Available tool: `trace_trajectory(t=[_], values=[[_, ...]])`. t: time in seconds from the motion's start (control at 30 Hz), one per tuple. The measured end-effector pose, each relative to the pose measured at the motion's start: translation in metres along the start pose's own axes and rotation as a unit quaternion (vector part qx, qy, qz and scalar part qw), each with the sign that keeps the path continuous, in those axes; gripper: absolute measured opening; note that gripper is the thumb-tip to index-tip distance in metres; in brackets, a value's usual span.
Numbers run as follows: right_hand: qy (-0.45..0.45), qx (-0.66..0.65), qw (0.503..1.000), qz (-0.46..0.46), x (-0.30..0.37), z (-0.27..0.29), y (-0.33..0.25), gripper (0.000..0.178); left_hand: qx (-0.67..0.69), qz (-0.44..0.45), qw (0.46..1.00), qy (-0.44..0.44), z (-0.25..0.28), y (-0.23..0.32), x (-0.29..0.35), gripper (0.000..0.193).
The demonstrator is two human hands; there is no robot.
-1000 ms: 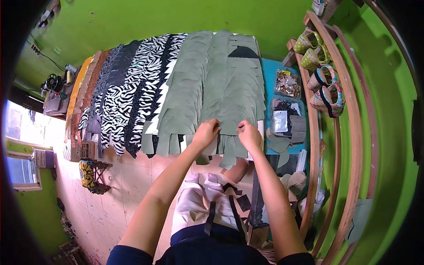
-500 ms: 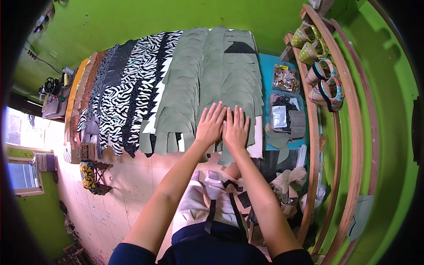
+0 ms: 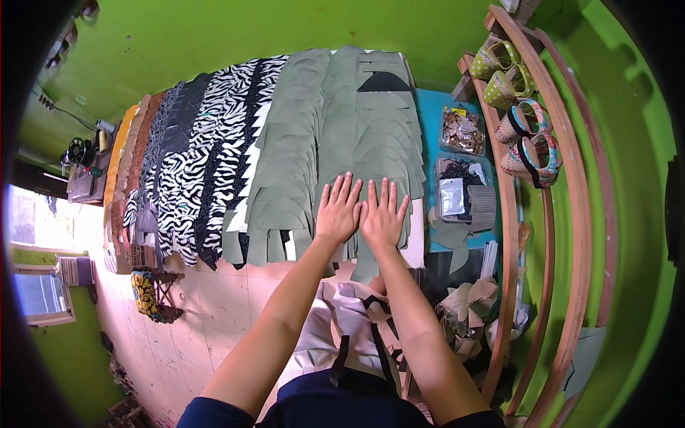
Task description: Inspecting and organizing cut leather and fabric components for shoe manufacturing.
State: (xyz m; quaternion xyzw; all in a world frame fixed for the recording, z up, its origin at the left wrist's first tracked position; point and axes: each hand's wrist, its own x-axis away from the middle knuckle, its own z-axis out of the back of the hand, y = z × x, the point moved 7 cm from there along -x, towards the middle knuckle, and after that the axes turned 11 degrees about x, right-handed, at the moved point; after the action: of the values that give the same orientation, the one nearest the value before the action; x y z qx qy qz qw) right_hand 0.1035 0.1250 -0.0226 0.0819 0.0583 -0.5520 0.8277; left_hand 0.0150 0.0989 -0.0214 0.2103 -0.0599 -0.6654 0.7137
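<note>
Overlapping rows of grey-green cut pieces [image 3: 285, 157], with rounded upper edges, cover the right part of the table. My left hand [image 3: 338, 212] lies flat on the near end of the middle row, palm down and fingers stretched out. Close beside it, my right hand [image 3: 382, 217] rests flat on the right-hand row with its fingers spread. Neither hand grips anything. The parts of the pieces under both palms are hidden. A black half-round piece [image 3: 385, 82] lies among the green ones near the far edge.
Zebra-striped pieces [image 3: 182, 185] and orange strips [image 3: 121, 157] lie further left. On the right stand clear boxes of metal parts [image 3: 462, 132] and dark bits [image 3: 464, 189], beside a wooden rack [image 3: 571, 214] with small woven shoes [image 3: 528, 160]. A stool [image 3: 146, 292] stands lower left.
Both hands sit slightly lower in the picture, still flat on the green pieces. The right hand's fingers are spread a little wider. The view has shifted slightly.
</note>
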Motion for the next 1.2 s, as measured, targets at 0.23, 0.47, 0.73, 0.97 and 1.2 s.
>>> trace_trajectory(t=[0.23, 0.47, 0.73, 0.97, 1.2], values=[[0.004, -0.014, 1.0, -0.006, -0.002, 0.002, -0.004, 0.048, 0.027, -0.007, 1.0, -0.009, 0.005, -0.004, -0.002, 0.047], [0.029, -0.031, 0.998, -0.043, 0.0, 0.002, 0.012, 0.047, 0.137, -0.026, 0.989, -0.051, -0.001, -0.006, -0.007, 0.045], [0.098, -0.056, 0.981, -0.157, 0.03, 0.035, 0.044, 0.042, 0.158, -0.184, 0.968, -0.069, 0.027, 0.036, -0.015, 0.046], [0.081, -0.018, 0.945, -0.317, 0.136, 0.045, 0.097, 0.045, 0.199, -0.366, 0.895, -0.158, 0.001, 0.146, 0.048, 0.045], [0.011, 0.01, 0.891, -0.453, 0.281, 0.024, 0.118, 0.052, 0.262, -0.491, 0.787, -0.265, -0.035, 0.215, 0.166, 0.044]])
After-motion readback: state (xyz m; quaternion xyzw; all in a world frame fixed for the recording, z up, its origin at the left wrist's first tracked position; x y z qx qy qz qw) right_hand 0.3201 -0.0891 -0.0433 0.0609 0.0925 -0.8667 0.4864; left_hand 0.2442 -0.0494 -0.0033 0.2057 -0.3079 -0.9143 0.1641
